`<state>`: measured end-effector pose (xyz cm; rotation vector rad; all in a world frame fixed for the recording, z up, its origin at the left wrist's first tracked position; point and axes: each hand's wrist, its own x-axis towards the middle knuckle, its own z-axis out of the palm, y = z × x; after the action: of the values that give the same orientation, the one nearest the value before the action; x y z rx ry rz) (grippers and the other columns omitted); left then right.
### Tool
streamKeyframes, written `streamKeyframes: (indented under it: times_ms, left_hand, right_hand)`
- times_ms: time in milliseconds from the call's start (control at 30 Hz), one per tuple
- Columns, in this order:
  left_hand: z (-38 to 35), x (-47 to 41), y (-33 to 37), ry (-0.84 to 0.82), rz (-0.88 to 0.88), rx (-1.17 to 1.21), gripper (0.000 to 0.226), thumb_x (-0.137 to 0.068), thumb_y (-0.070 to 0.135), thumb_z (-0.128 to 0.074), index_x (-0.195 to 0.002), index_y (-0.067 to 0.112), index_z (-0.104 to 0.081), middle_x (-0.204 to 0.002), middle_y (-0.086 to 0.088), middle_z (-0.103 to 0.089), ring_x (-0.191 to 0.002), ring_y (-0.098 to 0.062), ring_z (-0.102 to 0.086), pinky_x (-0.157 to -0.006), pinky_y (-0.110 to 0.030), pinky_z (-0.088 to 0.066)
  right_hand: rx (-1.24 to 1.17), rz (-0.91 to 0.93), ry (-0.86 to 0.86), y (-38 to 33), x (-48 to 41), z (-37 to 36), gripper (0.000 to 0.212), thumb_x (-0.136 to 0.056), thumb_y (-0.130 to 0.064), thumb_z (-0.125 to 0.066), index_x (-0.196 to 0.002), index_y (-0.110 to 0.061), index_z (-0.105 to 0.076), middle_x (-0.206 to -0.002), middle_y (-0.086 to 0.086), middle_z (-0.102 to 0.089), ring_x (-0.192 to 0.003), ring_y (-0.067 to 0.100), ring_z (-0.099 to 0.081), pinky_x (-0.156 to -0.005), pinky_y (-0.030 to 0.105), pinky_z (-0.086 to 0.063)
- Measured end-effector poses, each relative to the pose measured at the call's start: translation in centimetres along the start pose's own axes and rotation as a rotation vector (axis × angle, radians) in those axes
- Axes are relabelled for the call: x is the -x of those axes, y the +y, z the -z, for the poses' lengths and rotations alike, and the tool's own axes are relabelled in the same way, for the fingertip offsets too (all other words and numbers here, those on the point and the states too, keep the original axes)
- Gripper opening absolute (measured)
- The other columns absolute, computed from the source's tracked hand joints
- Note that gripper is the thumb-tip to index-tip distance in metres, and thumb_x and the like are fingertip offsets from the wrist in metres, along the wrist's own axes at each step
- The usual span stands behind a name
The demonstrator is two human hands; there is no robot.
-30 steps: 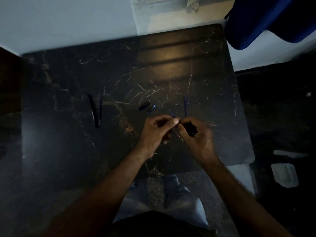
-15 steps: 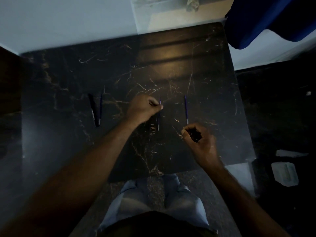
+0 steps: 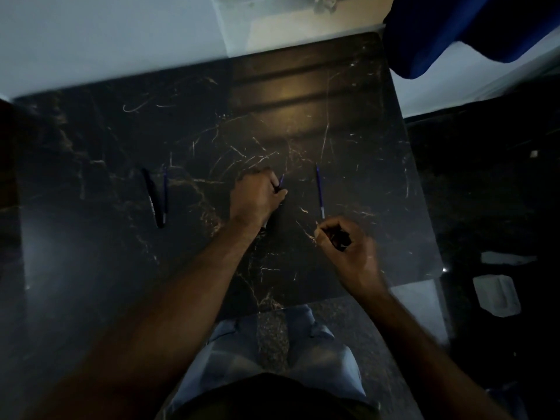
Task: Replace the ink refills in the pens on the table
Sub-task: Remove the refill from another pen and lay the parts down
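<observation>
While the left hand [image 3: 257, 198] is curling its fingers tight around a thin blue refill [image 3: 281, 179] out near the middle of the dark marble table [image 3: 91, 268], the right hand [image 3: 351, 250] is sitting closer to the near edge, fingers bunched up and pinching a small dark pen piece [image 3: 340, 237]. It's too dim to tell which part it is, tbh. The refill's blue end is poking out past the left knuckles on the far side, and a pale bit is showing down by the wrist. Another loose refill [image 3: 319, 192] is lying flat between the two hands, pointing away from the person, its near tip just beyond the right hand's fingers and not touching either hand. Way over on the left, a black pen [image 3: 152, 198] is lying with one more blue refill [image 3: 165, 192] right beside it, pretty much parallel. A blue cloth [image 3: 454, 31] is showing past the far right corner.
</observation>
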<state>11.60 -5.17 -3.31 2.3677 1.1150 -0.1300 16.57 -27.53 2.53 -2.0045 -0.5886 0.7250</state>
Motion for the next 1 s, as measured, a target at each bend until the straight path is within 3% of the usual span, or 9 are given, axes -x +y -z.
streamKeyframes:
  times_ms: [167,333,533,600,700,800,867,1000]
  left_hand:
    - [-0.3,0.0,-0.1,0.013,-0.012,0.012,0.020,-0.087,0.042,-0.084,-0.093,0.032,-0.068,-0.085,0.010,-0.073,-0.081,-0.012,-0.070,-0.076,-0.040,-0.062]
    - [-0.1,0.2,0.0,0.022,-0.022,-0.001,0.023,-0.086,0.043,-0.084,-0.096,0.031,-0.067,-0.087,0.008,-0.072,-0.079,-0.012,-0.069,-0.072,-0.038,-0.061]
    - [-0.1,1.6,2.9,0.037,-0.122,0.148,0.015,-0.092,0.042,-0.078,-0.092,0.030,-0.069,-0.075,0.017,-0.063,-0.066,0.009,-0.057,-0.060,-0.017,-0.047]
    - [-0.6,1.8,5.1,-0.007,-0.154,0.177,0.017,-0.092,0.042,-0.079,-0.089,0.027,-0.070,-0.076,0.014,-0.067,-0.066,0.005,-0.060,-0.060,-0.022,-0.051]
    - [-1.4,1.0,7.9,-0.117,-0.110,0.109,0.032,-0.092,0.050,-0.077,-0.090,0.018,-0.076,-0.084,0.002,-0.076,-0.076,-0.014,-0.071,-0.071,-0.033,-0.059]
    - [-2.1,0.1,9.2,-0.202,-0.082,-0.005,0.039,-0.094,0.047,-0.075,-0.079,0.011,-0.074,-0.070,0.000,-0.067,-0.077,-0.022,-0.073,-0.064,-0.033,-0.050]
    - [-2.5,-0.2,9.3,-0.177,-0.063,-0.012,0.031,-0.094,0.038,-0.077,-0.077,0.013,-0.070,-0.066,0.000,-0.062,-0.078,-0.024,-0.073,-0.062,-0.033,-0.044]
    - [-3.2,0.0,9.1,-0.110,-0.021,-0.050,0.022,-0.093,0.030,-0.078,-0.103,0.011,-0.076,-0.100,-0.008,-0.077,-0.096,-0.027,-0.074,-0.075,-0.037,-0.059]
  right_hand:
    - [-0.023,-0.001,0.008,0.1,-0.2,0.0,0.005,-0.095,-0.023,-0.072,-0.091,-0.026,-0.070,-0.085,-0.009,-0.069,-0.080,0.011,-0.067,-0.072,0.029,-0.056]
    - [-0.030,0.010,-0.001,0.3,-0.1,0.1,0.008,-0.095,-0.022,-0.072,-0.092,-0.029,-0.069,-0.087,-0.011,-0.069,-0.081,0.011,-0.067,-0.072,0.021,-0.054]
    - [-0.058,-0.001,0.035,0.7,0.1,0.3,0.007,-0.094,-0.016,-0.074,-0.093,-0.022,-0.072,-0.086,-0.006,-0.072,-0.079,0.012,-0.069,-0.071,0.024,-0.056]
    - [-0.060,0.006,0.029,0.7,0.1,0.5,0.007,-0.095,-0.015,-0.073,-0.093,-0.022,-0.071,-0.087,-0.007,-0.072,-0.080,0.011,-0.069,-0.073,0.023,-0.056]
    - [-0.055,0.034,0.038,0.7,0.2,0.9,0.010,-0.095,-0.015,-0.073,-0.094,-0.025,-0.071,-0.087,-0.009,-0.071,-0.080,0.012,-0.069,-0.073,0.024,-0.056]
    - [-0.037,0.045,0.063,0.5,0.2,1.2,0.017,-0.094,-0.023,-0.071,-0.090,-0.038,-0.067,-0.086,-0.014,-0.070,-0.080,0.008,-0.068,-0.071,0.017,-0.053]
    - [-0.031,0.055,0.083,0.6,0.2,1.4,0.021,-0.094,-0.021,-0.072,-0.089,-0.041,-0.065,-0.085,-0.018,-0.069,-0.080,0.005,-0.068,-0.070,0.013,-0.051]
    - [-0.041,0.075,0.089,1.2,0.6,1.8,0.023,-0.094,-0.020,-0.073,-0.089,-0.041,-0.064,-0.089,-0.025,-0.069,-0.080,0.001,-0.068,-0.070,0.009,-0.049]
